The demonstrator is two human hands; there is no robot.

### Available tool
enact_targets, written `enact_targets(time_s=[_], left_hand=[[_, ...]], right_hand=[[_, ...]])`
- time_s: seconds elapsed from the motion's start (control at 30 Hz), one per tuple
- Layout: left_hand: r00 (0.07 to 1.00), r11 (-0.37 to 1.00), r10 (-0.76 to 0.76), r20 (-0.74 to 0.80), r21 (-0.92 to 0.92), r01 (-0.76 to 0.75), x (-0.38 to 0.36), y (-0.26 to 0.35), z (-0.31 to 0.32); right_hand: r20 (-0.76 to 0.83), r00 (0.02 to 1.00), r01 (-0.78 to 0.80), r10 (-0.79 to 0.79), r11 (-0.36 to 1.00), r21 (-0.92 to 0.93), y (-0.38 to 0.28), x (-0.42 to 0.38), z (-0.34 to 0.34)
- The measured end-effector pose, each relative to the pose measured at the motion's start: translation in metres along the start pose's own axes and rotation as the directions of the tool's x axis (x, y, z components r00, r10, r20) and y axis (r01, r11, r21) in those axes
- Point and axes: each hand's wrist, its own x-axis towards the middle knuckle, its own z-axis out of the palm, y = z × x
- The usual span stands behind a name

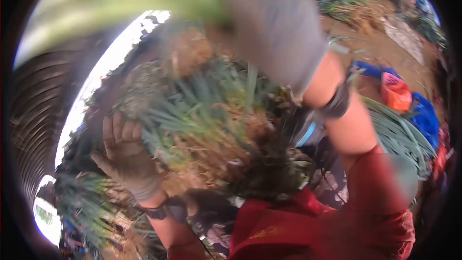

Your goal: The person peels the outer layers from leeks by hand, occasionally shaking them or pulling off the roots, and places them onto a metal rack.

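My right hand (279, 31), in a grey glove, is raised high and close to the camera. Its fingers are wrapped round green onion stalks (130, 2), which stretch left across the top of the view, badly blurred; how many cannot be told. Lower down on the left, my left hand (126, 156) wears a dirty glove and holds nothing, palm up with the fingers stretched out. Beside it lies a large heap of green onions (207, 96), leaves toward the back and dry, brownish ends nearer me.
More green onions (91, 212) lie at lower left, and another heap (353, 2) sits at upper right. Long green leaves (397, 132), a blue bag (424, 118) and an orange bag (397, 94) are at my right. A pale sheet (404, 36) lies on bare soil.
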Motion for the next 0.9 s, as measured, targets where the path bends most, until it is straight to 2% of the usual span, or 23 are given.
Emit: enact_targets(time_s=[0.1, 0.17, 0.2, 0.27, 0.3, 0.33, 0.37, 0.4, 0.43, 0.47, 0.5, 0.53, 0.57, 0.6, 0.63, 0.67, 0.7, 0.77, 0.8, 0.9], left_hand=[[0.992, 0.996, -0.09, -0.092, -0.032, 0.088, -0.014, -0.041, -0.019], [0.972, 0.99, -0.136, -0.191, 0.006, 0.139, -0.026, -0.073, -0.034], [0.972, 0.99, -0.133, -0.193, 0.027, 0.141, -0.032, -0.088, -0.033], [0.959, 0.986, -0.118, -0.259, 0.082, 0.144, -0.045, -0.123, -0.051], [0.95, 0.982, -0.111, -0.292, 0.115, 0.15, -0.052, -0.135, -0.061], [0.946, 0.975, -0.156, -0.283, 0.11, 0.193, -0.059, -0.144, -0.068], [0.941, 0.966, -0.2, -0.274, 0.106, 0.236, -0.065, -0.152, -0.075], [0.938, 0.961, -0.179, -0.296, 0.149, 0.231, -0.073, -0.164, -0.078], [0.936, 0.955, -0.154, -0.316, 0.196, 0.224, -0.081, -0.173, -0.081], [0.907, 0.939, -0.249, -0.339, 0.146, 0.312, -0.088, -0.178, -0.095], [0.869, 0.913, -0.342, -0.358, 0.093, 0.397, -0.095, -0.183, -0.109], [0.88, 0.922, -0.322, -0.348, 0.096, 0.376, -0.104, -0.192, -0.117], [0.883, 0.924, -0.32, -0.344, 0.091, 0.37, -0.108, -0.195, -0.12], [0.885, 0.927, -0.317, -0.34, 0.086, 0.365, -0.112, -0.198, -0.123], [0.888, 0.929, -0.315, -0.336, 0.081, 0.36, -0.116, -0.201, -0.126], [0.865, 0.919, -0.361, -0.348, 0.027, 0.394, -0.121, -0.201, -0.135], [0.886, 0.914, -0.361, -0.29, 0.078, 0.398, -0.121, -0.202, -0.14], [0.919, 0.905, -0.355, -0.172, 0.181, 0.384, -0.121, -0.204, -0.151], [0.908, 0.818, -0.321, -0.269, 0.404, 0.409, -0.123, -0.202, -0.136], [0.844, 0.868, -0.482, -0.237, 0.004, 0.497, -0.134, -0.202, -0.181]], right_hand=[[-0.076, 0.987, 0.111, -0.144, 0.937, -0.332, 0.07, 0.03, -0.052], [-0.03, 0.965, 0.207, -0.262, 0.823, -0.529, 0.107, 0.034, -0.095], [0.02, 0.945, 0.271, -0.328, 0.745, -0.609, 0.125, 0.03, -0.115], [0.213, 0.884, 0.427, -0.415, 0.537, -0.727, 0.161, 0.013, -0.15], [0.473, 0.779, 0.609, -0.413, 0.318, -0.726, 0.19, -0.007, -0.173], [0.522, 0.837, 0.54, -0.167, 0.414, -0.733, 0.193, -0.025, -0.173], [0.55, 0.83, 0.445, 0.089, 0.489, -0.75, 0.197, -0.054, -0.165], [0.611, 0.778, 0.516, 0.146, 0.407, -0.754, 0.218, -0.09, -0.157], [0.712, 0.663, 0.509, 0.23, 0.56, -0.654, 0.235, -0.121, -0.159], [0.741, 0.579, 0.442, 0.341, 0.632, -0.636, 0.24, -0.155, -0.156], [0.771, 0.431, 0.432, 0.469, 0.643, -0.632, 0.258, -0.189, -0.149], [0.766, 0.274, 0.35, 0.581, 0.682, -0.642, 0.273, -0.221, -0.138], [0.824, 0.261, 0.376, 0.503, 0.733, -0.567, 0.289, -0.251, -0.137], [0.775, 0.085, 0.295, 0.627, 0.727, -0.62, 0.292, -0.264, -0.122], [0.808, 0.061, 0.176, 0.586, 0.791, -0.586, 0.3, -0.281, -0.113], [0.86, 0.095, 0.151, 0.502, 0.846, -0.511, 0.321, -0.311, -0.103], [0.901, 0.131, 0.127, 0.413, 0.895, -0.429, 0.338, -0.336, -0.092], [0.86, -0.061, -0.014, 0.507, 0.861, -0.508, 0.34, -0.344, -0.054], [0.828, -0.162, -0.075, 0.537, 0.83, -0.552, 0.342, -0.347, -0.035], [0.824, -0.221, -0.123, 0.521, 0.824, -0.554, 0.361, -0.375, 0.014]])
